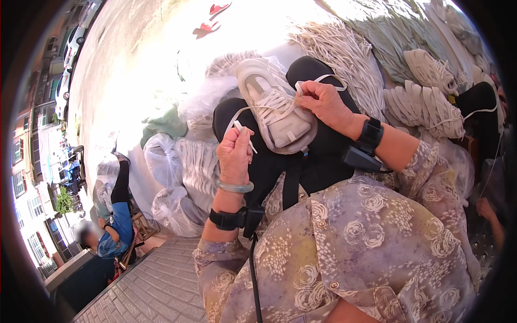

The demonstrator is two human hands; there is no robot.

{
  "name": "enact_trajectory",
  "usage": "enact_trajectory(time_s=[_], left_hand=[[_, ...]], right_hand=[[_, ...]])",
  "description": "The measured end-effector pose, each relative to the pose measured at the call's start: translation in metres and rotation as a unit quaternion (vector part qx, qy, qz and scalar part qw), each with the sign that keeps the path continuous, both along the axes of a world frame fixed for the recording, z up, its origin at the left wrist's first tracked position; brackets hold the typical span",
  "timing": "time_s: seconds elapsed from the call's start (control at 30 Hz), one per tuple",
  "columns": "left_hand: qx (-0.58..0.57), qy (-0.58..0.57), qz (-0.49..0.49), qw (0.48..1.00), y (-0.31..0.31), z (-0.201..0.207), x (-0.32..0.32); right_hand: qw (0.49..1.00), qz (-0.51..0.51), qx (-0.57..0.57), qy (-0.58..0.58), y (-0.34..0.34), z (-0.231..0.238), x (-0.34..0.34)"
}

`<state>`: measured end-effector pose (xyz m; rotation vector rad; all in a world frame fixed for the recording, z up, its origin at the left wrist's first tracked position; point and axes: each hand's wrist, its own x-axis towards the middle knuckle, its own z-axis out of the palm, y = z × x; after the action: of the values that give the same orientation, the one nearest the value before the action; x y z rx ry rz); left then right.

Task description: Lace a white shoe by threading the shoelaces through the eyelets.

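A pale grey-white sneaker (285, 126) rests across my lap, between my black-clad knees, its toe pointing away. White lace runs criss-cross over its tongue. One end of the shoelace (240, 110) loops out to my left hand (235, 153), whose fingers are closed on it, left of the shoe. My right hand (325, 105) pinches the other lace end, just right of the shoe and a little higher, with a loop of lace curving above the knuckles. Both lace ends stand away from the shoe.
Bundles of white laces (344, 59) lie to the far right, beside pairs of sneakers (423, 110). Clear plastic bags (164, 156) sit at my left. A seated person (113, 237) is further left. Red slippers (218, 9) lie on the sunlit ground ahead.
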<state>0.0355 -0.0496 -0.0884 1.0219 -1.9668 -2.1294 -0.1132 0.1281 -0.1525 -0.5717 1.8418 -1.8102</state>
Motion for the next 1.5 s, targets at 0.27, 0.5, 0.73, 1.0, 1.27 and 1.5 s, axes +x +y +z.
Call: enact_trajectory(time_s=[0.27,0.5,0.73,1.0,1.27,1.5], left_hand=[[0.075,0.033,0.047,0.996,0.005,-0.007,0.004],[0.008,0.026,0.033,0.999,0.002,-0.015,-0.006],[-0.056,0.047,0.037,0.997,0.004,-0.03,-0.014],[-0.121,0.039,0.028,0.992,0.004,-0.045,-0.017],[-0.455,0.124,-0.022,0.882,0.005,-0.059,-0.027],[-0.336,-0.038,-0.049,0.94,0.0,-0.012,-0.014]], right_hand=[[0.905,0.035,0.103,0.411,-0.007,0.012,-0.004],[0.973,0.086,0.174,0.126,-0.002,0.005,-0.012],[0.974,0.069,0.177,0.125,0.005,0.006,-0.004],[0.987,0.074,0.135,0.037,0.011,0.0,-0.002],[0.988,0.078,0.132,-0.018,0.014,0.019,-0.002],[0.987,0.051,0.142,0.056,0.027,0.026,-0.005]])
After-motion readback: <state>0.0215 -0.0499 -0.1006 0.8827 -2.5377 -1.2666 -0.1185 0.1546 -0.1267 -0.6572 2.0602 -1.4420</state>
